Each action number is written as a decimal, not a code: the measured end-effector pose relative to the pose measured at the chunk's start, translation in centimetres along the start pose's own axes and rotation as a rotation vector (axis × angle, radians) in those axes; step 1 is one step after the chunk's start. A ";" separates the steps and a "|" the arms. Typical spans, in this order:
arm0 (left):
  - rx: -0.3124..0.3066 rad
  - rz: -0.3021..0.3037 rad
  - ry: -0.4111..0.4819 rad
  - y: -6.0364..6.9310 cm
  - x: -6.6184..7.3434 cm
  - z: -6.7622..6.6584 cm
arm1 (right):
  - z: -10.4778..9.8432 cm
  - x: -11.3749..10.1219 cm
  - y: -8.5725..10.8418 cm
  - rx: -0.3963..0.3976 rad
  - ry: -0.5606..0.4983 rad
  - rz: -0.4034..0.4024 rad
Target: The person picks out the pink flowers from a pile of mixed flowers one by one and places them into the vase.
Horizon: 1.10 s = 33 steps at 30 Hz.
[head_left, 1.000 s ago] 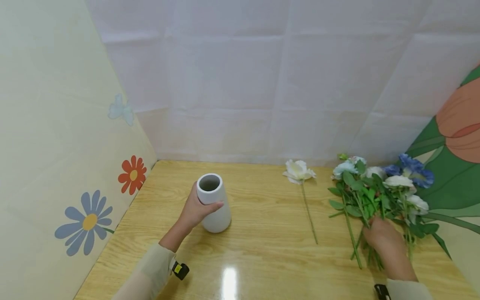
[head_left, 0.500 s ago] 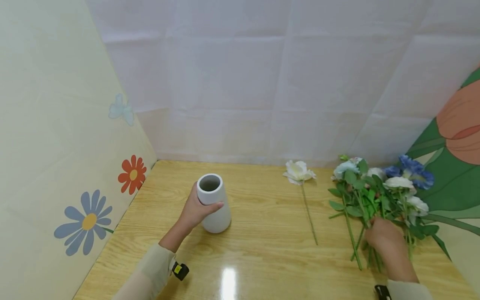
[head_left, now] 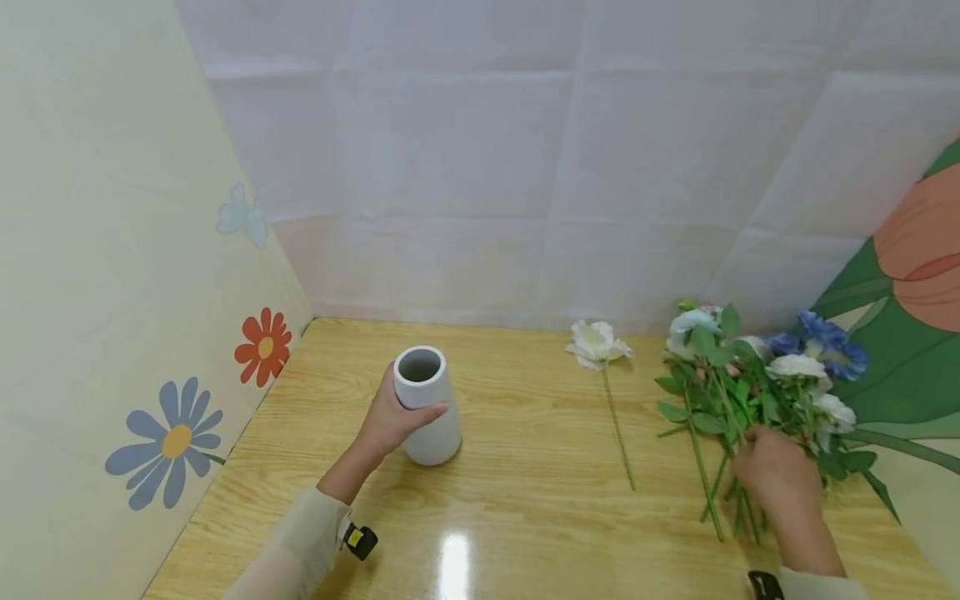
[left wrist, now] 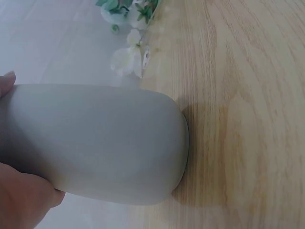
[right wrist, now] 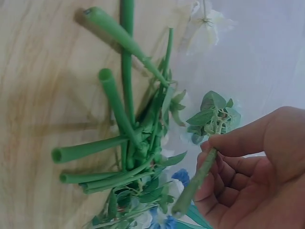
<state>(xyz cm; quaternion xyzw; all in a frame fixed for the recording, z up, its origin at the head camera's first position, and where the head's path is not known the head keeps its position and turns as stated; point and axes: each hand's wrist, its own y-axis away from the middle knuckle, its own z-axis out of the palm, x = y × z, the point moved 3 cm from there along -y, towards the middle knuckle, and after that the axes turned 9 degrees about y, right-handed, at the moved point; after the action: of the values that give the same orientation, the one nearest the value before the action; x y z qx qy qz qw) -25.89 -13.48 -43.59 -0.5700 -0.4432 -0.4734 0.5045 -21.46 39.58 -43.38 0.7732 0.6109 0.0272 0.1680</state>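
Observation:
My left hand (head_left: 396,417) grips the upper part of a white vase (head_left: 437,437), which stands upright on the table; the left wrist view shows the vase's side (left wrist: 100,143) and its base on the wood. On the right, my right hand (head_left: 776,471) is at the pile of flowers (head_left: 798,367). In the right wrist view the hand (right wrist: 257,167) pinches one green stem (right wrist: 193,188) between thumb and fingers, with leaves (right wrist: 214,114) at its far end. Several other thick stems (right wrist: 90,149) lie beside it. Part of the pile is hidden by the hand.
Between the vase and the pile lies a single white flower (head_left: 597,342) with a thin stem. A pale cloth (head_left: 480,167) hangs behind the wooden table (head_left: 525,517). Printed panels stand at the left (head_left: 90,250) and right (head_left: 930,242).
My right hand has lifted slightly, and the pale blue flower and leaves at the pile's left have shifted a little upward. The left hand and vase have stayed in place.

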 end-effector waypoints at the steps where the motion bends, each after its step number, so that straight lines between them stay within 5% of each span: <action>1: 0.001 -0.002 -0.001 0.0 0.0 0.0 | -0.1 -0.1 0.1 0.010 -0.003 0.000; 20: -0.007 -0.011 -0.009 0.0 0.1 0.0 | -0.2 -4.3 2.2 0.300 -0.055 -0.094; 33: 0.000 -0.006 -0.003 0.0 0.0 0.1 | 1.6 -9.2 2.6 0.310 -0.063 -0.191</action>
<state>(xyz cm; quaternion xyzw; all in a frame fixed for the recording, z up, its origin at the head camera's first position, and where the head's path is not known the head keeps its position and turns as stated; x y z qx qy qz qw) -25.84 -13.44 -43.57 -0.5692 -0.4458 -0.4741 0.5025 -20.94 29.89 -42.64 0.7289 0.6727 -0.1076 0.0676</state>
